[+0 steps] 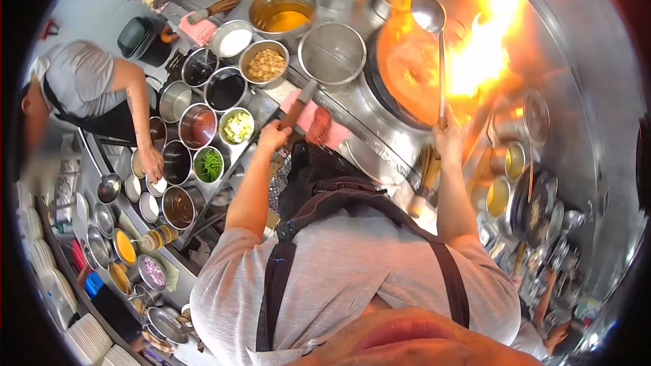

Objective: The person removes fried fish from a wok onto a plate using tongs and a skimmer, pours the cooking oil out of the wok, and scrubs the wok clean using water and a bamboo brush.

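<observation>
My left hand is closed around a brown handle, which lines up with the round mesh strainer beside the wok. My right hand grips the end of a long metal ladle, its bowl over the wok's far side. The wok glows orange, its contents hard to make out, with tall flames on its right. A pink cloth with a red bundled piece on it lies close to my left hand.
Left of the stove stand pots of seasonings, among them a bowl of brown chunks and chopped greens. A bamboo brush rests near my right forearm. A co-worker reaches toward the pots. Pans crowd the right side.
</observation>
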`<state>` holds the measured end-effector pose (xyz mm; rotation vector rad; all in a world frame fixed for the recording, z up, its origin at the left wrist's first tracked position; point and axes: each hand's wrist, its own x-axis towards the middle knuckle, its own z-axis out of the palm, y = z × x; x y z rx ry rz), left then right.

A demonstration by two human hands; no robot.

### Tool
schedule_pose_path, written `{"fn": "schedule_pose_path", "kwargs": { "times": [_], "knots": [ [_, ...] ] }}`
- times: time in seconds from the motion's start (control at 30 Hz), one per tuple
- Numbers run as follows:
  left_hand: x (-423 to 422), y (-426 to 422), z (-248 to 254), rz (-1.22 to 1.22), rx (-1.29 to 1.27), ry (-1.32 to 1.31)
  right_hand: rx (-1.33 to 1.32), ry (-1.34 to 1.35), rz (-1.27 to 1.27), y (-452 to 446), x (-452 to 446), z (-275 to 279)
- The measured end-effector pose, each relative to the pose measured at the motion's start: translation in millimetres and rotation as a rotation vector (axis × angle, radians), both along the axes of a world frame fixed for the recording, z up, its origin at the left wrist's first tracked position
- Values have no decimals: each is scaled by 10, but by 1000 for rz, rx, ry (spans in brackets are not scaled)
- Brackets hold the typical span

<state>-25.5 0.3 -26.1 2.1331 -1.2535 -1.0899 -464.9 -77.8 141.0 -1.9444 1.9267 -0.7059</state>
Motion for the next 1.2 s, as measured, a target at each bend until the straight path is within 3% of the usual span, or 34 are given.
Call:
{"fn": "schedule_pose_path", "kwargs": {
  "times": [0.07,0.13,0.17,0.23,0.3,0.33,0.37,0.43,0.47,0.53,0.57,0.6,0.67,0.7,0.8,0.87,0.9,0.93,0.97,1.0,1.03,1.07,1.13,1.2],
  "knots": [
    [80,21,-14,31,32,185,138,-23,-44,-398,516,178],
    [171,37,-126,146,128,582,110,55,18,-1127,947,70],
    [214,26,-172,152,160,649,248,24,7,-1449,1279,197],
    [322,-58,-169,130,274,864,-51,189,87,-2161,1772,8],
    [418,-149,167,37,344,975,-24,508,155,-3138,2074,-354],
    [461,-153,203,25,355,1044,-58,584,159,-4232,1694,-1249],
    [485,-133,190,-8,350,1053,178,710,131,-4151,2269,-972],
    [513,-79,-24,-26,266,1170,73,187,267,-4184,2560,-754],
    [576,-76,173,-12,268,1084,139,-104,282,-4146,2674,-787],
    [495,-106,-165,-91,126,911,301,-678,214,-3941,2835,-765],
    [462,-133,-270,-128,125,822,313,-831,205,-3937,2774,-700],
    [416,-94,-253,-18,118,818,534,-882,131,-4747,2423,-992],
    [429,73,8,10,119,755,352,-1017,136,-3584,2656,-361],
    [422,71,13,-18,100,695,165,-848,291,-2909,2803,-108],
    [371,142,36,-76,70,609,350,-905,119,-3022,2284,-22],
    [346,224,94,-72,-92,580,777,-729,188,-3405,1744,-132],
    [343,196,97,-112,-49,552,772,-688,304,-3490,1580,-212],
    [337,188,117,-104,-37,618,744,-651,388,-3323,1526,-264],
    [349,212,245,-39,-43,679,555,-564,172,-2831,1860,-102],
    [263,122,13,-111,-34,629,555,-424,56,-2577,2055,91],
    [325,117,235,-39,107,740,481,-639,14,-2790,1788,-149],
    [337,109,246,-48,74,807,437,-572,83,-2408,2153,177],
    [298,67,28,-4,135,888,395,-239,-68,-2342,2326,390],
    [366,-29,231,51,215,1056,101,0,107,-2931,1956,-91]
  ]
}}
